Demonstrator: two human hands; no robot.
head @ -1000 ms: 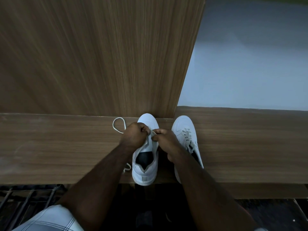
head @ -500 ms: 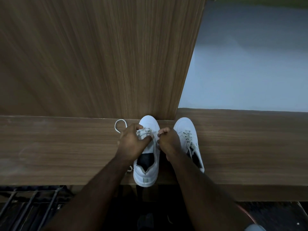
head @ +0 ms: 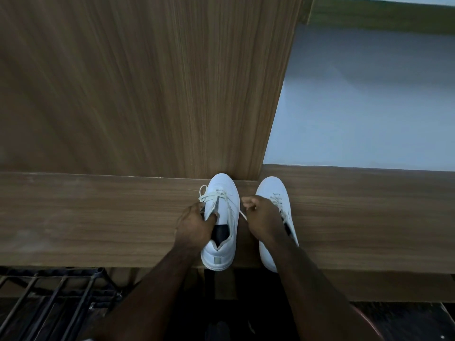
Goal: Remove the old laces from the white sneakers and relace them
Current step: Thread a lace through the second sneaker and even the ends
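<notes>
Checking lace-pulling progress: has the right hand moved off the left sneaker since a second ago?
Yes. The right hand has pulled rightward off the left sneaker, now over the gap, gripping the lace.

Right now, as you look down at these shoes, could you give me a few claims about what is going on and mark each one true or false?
1. Two white sneakers stand side by side on a wooden shelf. True.
2. The right hand pinches a lace running from the left sneaker. True.
3. The left hand lies flat on the shelf, away from the shoes. False: it holds the left sneaker at its opening.
4. The right sneaker has no laces at all. False: laces show on it.
5. The sneakers' toes point toward the person. False: the heels face the person.
</notes>
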